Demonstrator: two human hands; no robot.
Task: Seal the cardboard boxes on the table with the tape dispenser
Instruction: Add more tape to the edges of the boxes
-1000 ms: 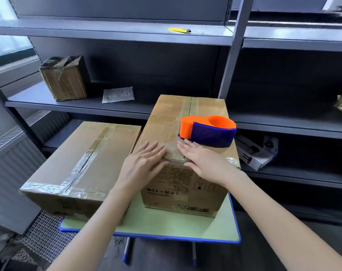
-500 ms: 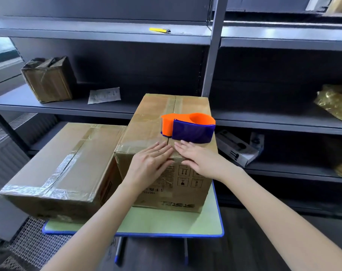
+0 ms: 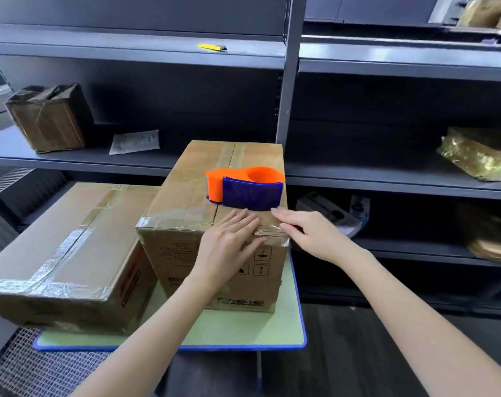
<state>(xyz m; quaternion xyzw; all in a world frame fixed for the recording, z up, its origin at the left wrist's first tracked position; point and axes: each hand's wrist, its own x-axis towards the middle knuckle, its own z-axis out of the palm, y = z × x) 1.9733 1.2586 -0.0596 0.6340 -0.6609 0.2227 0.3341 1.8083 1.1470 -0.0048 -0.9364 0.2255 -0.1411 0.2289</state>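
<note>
Since half a second ago, both hands have slid rightward along the near top edge of the tall cardboard box (image 3: 192, 196). The left hand (image 3: 232, 242) lies flat, fingers straight, pressing the glossy, wrinkled tape (image 3: 172, 223) over that edge. The right hand (image 3: 309, 233), fingers loosely extended and gripping nothing, touches the near right corner. The tape dispenser (image 3: 246, 189), smooth curved orange and purple plastic, sits unmoved on the box's top, just behind the hands. A flatter taped box (image 3: 71, 239) lies left of the tall one.

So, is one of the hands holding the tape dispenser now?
No, the tape dispenser sits free on the taller box, while the left hand and the right hand rest on its taped near edge.
</note>
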